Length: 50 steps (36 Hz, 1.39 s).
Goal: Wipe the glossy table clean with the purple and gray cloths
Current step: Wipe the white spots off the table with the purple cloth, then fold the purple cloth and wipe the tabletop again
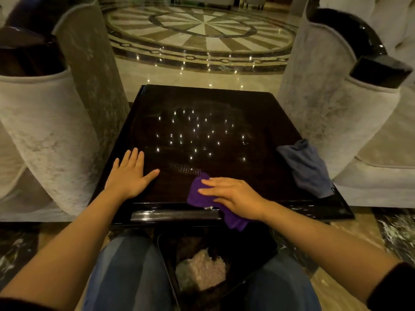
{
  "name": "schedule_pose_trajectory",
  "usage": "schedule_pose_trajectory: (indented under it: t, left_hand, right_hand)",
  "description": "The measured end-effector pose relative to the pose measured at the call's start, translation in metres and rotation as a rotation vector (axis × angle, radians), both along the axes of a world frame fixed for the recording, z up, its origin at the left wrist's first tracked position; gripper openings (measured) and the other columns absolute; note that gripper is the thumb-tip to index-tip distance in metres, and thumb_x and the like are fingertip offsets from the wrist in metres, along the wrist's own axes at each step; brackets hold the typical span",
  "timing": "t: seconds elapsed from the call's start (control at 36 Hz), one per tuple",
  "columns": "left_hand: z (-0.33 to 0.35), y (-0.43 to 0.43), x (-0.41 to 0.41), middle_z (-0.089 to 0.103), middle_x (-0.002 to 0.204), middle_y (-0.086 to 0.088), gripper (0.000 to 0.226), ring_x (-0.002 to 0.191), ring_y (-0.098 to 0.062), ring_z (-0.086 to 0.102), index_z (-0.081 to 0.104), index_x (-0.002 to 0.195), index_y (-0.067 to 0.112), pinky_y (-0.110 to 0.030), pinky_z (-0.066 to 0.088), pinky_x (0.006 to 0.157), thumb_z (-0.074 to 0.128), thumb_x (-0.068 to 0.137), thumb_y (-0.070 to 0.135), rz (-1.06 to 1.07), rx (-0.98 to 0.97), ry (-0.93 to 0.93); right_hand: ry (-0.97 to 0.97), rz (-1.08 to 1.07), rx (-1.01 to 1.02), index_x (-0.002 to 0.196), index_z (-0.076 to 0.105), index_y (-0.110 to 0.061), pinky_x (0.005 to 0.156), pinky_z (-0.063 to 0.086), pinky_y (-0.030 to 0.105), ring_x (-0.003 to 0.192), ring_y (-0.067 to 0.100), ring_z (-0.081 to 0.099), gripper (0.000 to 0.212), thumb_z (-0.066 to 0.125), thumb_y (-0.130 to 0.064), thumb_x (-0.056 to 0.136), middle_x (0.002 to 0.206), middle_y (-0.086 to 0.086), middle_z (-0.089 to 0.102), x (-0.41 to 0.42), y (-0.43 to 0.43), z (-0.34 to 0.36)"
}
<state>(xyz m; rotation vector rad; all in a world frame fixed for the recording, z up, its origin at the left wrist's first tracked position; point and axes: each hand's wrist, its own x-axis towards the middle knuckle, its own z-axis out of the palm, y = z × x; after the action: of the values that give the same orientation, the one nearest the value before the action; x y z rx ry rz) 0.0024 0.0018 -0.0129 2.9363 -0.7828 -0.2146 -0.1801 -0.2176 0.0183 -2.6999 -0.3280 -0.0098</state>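
The glossy dark table (pixel 224 104) fills the middle of the view and mirrors many small ceiling lights. My right hand (pixel 233 195) presses flat on the purple cloth (pixel 198 195) at the table's near edge, and part of the cloth hangs over the front rim. My left hand (pixel 130 173) lies flat on the tabletop at the near left, fingers spread, holding nothing. The gray cloth (pixel 307 167) lies crumpled at the table's right edge, apart from both hands.
A pale upholstered armchair (pixel 45 131) stands at the left of the table and another (pixel 336 122) at the right. A dark bin (pixel 215 265) with crumpled paper sits between my knees below the table's front. Polished patterned floor lies beyond.
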Motion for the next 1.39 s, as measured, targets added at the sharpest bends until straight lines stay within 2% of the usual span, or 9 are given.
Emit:
schedule_pose_trajectory:
  t: [0.19,0.42,0.47,0.58,0.78,0.89,1.0,1.11,1.39]
  left_hand:
    - [0.002,-0.001,0.003,-0.004,0.155,-0.008,0.078,0.143,-0.022,-0.006,0.001,0.144,0.010,-0.043,0.001,0.116,0.025,0.088,0.060,-0.007,-0.012,0.019]
    - [0.018,-0.007,-0.006,0.020,0.153,-0.011,0.059,0.141,-0.028,0.012,0.029,0.140,0.017,-0.047,0.010,0.115,0.047,0.089,0.041,-0.113,-0.171,0.069]
    - [0.032,-0.014,-0.026,0.043,0.141,-0.010,0.056,0.134,-0.024,0.034,0.045,0.131,0.016,-0.037,0.024,0.111,0.060,0.083,0.039,-0.263,-0.352,0.078]
    - [0.065,-0.025,-0.085,0.060,0.101,0.019,0.077,0.090,0.007,0.059,0.049,0.121,0.032,-0.001,0.040,0.077,0.064,0.056,0.070,-0.457,-0.538,0.556]
    - [0.063,-0.040,-0.114,0.064,0.100,-0.005,0.035,0.090,-0.021,0.063,0.063,0.108,0.017,-0.036,0.052,0.082,0.071,0.075,0.026,-0.454,-0.435,0.677]
    - [0.061,-0.039,-0.122,0.061,0.086,-0.001,0.012,0.084,-0.023,0.062,0.070,0.091,0.015,-0.039,0.051,0.079,0.066,0.080,0.018,-0.451,-0.542,0.532]
    - [0.061,-0.045,-0.123,0.058,0.082,0.009,0.015,0.081,-0.016,0.061,0.070,0.080,0.032,-0.036,0.051,0.075,0.065,0.081,0.018,-0.425,-0.655,0.493]
    - [0.062,-0.040,-0.124,0.056,0.083,0.012,0.009,0.079,-0.014,0.060,0.072,0.087,0.021,-0.036,0.052,0.072,0.067,0.079,0.018,-0.453,-0.668,0.418]
    - [0.058,-0.040,-0.125,0.059,0.076,0.009,0.021,0.072,-0.013,0.058,0.059,0.072,0.033,-0.019,0.045,0.060,0.071,0.075,0.016,-0.362,-0.870,0.233]
  right_hand:
    - [-0.216,0.112,-0.075,0.104,0.068,-0.015,0.080,0.053,0.043,0.106,0.032,0.062,0.035,0.070,0.000,0.073,0.113,0.007,0.068,-0.052,0.027,-0.012]
    - [-0.137,0.060,0.048,0.113,0.062,-0.011,0.094,0.042,0.044,0.114,0.027,0.056,0.033,0.062,-0.008,0.080,0.119,0.008,0.064,-0.062,0.023,0.003]
    - [-0.118,0.060,0.073,0.117,0.059,-0.012,0.096,0.039,0.041,0.118,0.024,0.052,0.036,0.060,-0.009,0.082,0.124,0.008,0.061,-0.060,0.021,0.010]
    - [-0.081,0.045,0.145,0.126,0.050,-0.016,0.099,0.032,0.030,0.122,0.010,0.039,0.041,0.055,-0.014,0.085,0.132,-0.007,0.044,-0.056,0.019,0.021]
    - [0.014,0.019,0.244,0.129,0.042,-0.018,0.102,0.029,0.016,0.122,-0.007,0.032,0.046,0.058,-0.017,0.086,0.131,-0.017,0.034,-0.055,0.021,0.026]
    - [0.047,-0.066,0.284,0.131,0.038,-0.017,0.098,0.027,0.002,0.117,-0.005,0.035,0.054,0.063,-0.022,0.084,0.126,-0.014,0.034,-0.056,0.017,0.023]
    - [0.148,-0.161,0.181,0.129,0.038,-0.026,0.097,0.041,0.024,0.115,0.009,0.046,0.056,0.064,-0.036,0.081,0.129,-0.006,0.046,-0.049,-0.001,0.019]
    - [0.172,-0.256,0.151,0.109,0.052,-0.027,0.085,0.049,0.034,0.097,0.011,0.055,0.039,0.069,-0.037,0.076,0.109,-0.004,0.057,-0.047,-0.014,0.021]
    - [-0.025,-0.301,0.230,0.082,0.051,-0.038,0.066,0.045,0.010,0.078,0.001,0.059,0.032,0.072,-0.016,0.075,0.084,-0.014,0.060,-0.058,-0.036,0.052]
